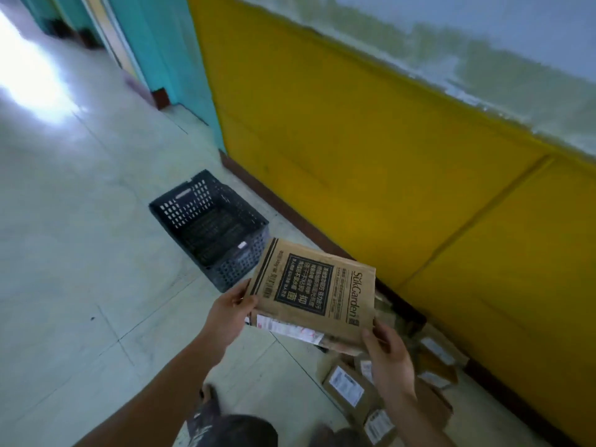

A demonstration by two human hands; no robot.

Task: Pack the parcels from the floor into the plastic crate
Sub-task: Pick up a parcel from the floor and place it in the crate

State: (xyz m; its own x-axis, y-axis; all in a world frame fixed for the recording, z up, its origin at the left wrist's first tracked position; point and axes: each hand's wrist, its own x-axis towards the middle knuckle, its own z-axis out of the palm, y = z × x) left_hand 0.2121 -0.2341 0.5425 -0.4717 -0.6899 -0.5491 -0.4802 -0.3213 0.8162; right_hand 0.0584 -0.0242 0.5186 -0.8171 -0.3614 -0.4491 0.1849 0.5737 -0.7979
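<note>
Both hands are on it: the left hand [233, 312] grips the left edge of the brown printed parcel [314, 290], thumb on top, and the right hand [391, 362] pinches its near right corner, holding it above the floor [80, 253], just this side of the dark plastic crate [237, 269]. The crate sits on the floor near the yellow wall [354, 156], and more labelled parcels [346, 387] lie heaped below the right hand
</note>
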